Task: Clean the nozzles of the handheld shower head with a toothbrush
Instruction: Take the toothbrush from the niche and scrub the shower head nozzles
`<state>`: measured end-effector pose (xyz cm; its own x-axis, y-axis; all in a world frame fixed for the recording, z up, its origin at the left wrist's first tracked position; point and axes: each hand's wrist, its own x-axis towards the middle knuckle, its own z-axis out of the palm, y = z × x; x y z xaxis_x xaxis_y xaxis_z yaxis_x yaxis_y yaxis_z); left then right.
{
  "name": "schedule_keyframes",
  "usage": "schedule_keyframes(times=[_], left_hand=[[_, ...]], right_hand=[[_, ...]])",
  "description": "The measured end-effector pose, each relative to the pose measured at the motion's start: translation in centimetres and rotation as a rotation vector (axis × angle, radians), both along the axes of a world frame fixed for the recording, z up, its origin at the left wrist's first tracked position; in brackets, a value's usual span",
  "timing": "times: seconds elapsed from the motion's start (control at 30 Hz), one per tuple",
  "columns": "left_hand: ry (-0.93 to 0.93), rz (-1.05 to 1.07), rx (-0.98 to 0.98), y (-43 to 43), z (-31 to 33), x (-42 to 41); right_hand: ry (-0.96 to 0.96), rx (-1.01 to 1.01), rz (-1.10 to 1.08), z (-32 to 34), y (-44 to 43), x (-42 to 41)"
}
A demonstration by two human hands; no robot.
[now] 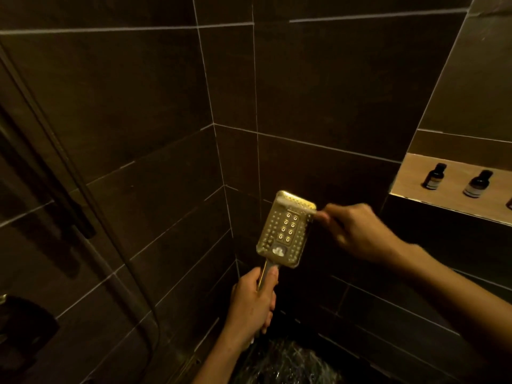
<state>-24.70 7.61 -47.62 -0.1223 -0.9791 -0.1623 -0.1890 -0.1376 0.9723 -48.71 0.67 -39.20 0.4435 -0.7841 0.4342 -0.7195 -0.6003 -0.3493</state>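
1. At the far left, a dark metal shower hose [133,275] curves down in front of the dark brown tiled wall [124,106], beside a dark fitting whose form is hard to make out in the dim light.
2. Low in the middle, the left hand [253,303] rises from the bottom edge; its fingers [273,275] are wrapped tight around the handle of the rectangular gold-toned handheld shower head [286,230].
3. The shower head stands nearly upright in the corner of the tiled walls, its nozzle face turned toward the camera, with rows of small nozzles and a central panel of larger ringed ones.
4. A white toothbrush [299,207] lies across the upper part of the nozzle face, its bristle end touching the face near the top left corner; it is blurred.
5. The right hand [357,231] reaches in from the right, fingers closed on the toothbrush handle just beside the head's right edge.
6. At the far right, a lit beige wall niche [410,176] holds two small dark bottles [435,176] with pale labels, standing apart.
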Motion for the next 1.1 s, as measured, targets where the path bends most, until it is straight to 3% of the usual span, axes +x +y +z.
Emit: schedule_keyframes(times=[0.07,0.2,0.37,0.53,0.6,0.7,0.87,1.0,1.1], left_hand=[[0.01,0.004,0.016,0.1,0.0,0.1],[0.026,0.019,0.033,0.1,-0.1,0.4],[0.026,-0.001,0.042,0.1,0.0,0.7],[0.057,0.002,0.057,0.1,0.1,0.8],[0.059,-0.003,0.046,0.0,0.3,0.7],[0.071,-0.011,0.041,0.0,0.4,0.5],[0.11,-0.014,0.073,0.3,0.3,0.3],[0.108,-0.019,0.086,0.5,0.4,0.3],[0.121,-0.01,0.096,0.6,0.6,0.3]], right_hand=[[-0.012,0.025,0.0,-0.1,-0.1,-0.4],[0.183,0.168,0.248,-0.9,1.9,1.4],[-0.024,-0.037,-0.067,-0.3,-0.9,-0.8],[0.13,0.113,0.201,-1.6,1.9,1.0],[0.14,0.094,0.164,-1.1,1.2,1.1],[-0.005,0.038,-0.031,0.0,-0.2,0.2],[0.141,0.171,0.195,-1.1,2.0,1.8],[-0.044,0.036,-0.034,-0.4,0.0,0.0],[0.095,0.148,0.159,-1.0,1.4,1.5]])
